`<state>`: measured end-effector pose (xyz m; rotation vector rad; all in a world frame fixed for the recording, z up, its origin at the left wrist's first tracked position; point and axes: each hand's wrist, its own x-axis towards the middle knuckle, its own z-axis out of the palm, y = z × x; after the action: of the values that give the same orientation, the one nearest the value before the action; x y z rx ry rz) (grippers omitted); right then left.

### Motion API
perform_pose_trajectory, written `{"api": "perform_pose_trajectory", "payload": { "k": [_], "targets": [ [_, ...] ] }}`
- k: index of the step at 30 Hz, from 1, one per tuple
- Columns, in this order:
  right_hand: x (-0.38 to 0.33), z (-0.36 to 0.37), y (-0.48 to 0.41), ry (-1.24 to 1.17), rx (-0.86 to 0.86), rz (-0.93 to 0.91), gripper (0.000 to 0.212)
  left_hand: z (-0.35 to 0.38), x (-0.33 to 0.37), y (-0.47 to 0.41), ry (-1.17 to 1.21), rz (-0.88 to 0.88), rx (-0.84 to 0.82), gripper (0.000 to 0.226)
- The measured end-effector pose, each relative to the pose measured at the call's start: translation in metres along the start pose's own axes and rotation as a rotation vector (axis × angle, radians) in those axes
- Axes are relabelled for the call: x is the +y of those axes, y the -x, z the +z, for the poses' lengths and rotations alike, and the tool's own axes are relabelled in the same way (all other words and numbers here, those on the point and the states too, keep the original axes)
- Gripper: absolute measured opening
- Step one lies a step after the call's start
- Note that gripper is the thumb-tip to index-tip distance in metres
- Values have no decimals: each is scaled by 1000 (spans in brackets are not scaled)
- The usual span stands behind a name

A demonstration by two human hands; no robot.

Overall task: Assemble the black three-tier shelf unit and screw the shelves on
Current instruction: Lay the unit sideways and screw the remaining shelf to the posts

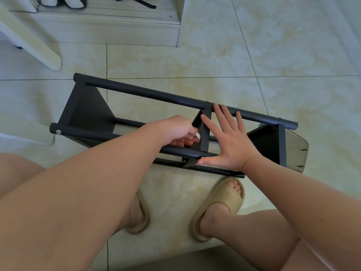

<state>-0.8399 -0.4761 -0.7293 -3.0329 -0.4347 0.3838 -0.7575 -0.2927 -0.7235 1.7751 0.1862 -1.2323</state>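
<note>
Two sandals [222, 198] on pale tiles [195, 61]; my right hand [232, 141] splays across the shelf unit [148, 92], my left hand [175, 130] pinches a white bit [198, 136].

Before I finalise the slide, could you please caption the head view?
Right hand steadies the sideways shelf unit; left hand pinches a white item inside.

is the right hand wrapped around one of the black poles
No, the right hand lies open, fingers spread flat across the poles of the shelf unit.
</note>
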Motion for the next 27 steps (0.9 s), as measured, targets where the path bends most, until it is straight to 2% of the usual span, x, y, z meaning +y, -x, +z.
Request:
{"api": "perform_pose_trajectory", "payload": {
  "k": [12, 27],
  "targets": [
    [-1, 0, 0, -5, 5, 2, 122, -6, -4, 0, -81, 47, -61, 14],
    [-2, -3, 1, -1, -7, 7, 122, -14, 0, 6, -455, 120, -136, 25]
  ]
}}
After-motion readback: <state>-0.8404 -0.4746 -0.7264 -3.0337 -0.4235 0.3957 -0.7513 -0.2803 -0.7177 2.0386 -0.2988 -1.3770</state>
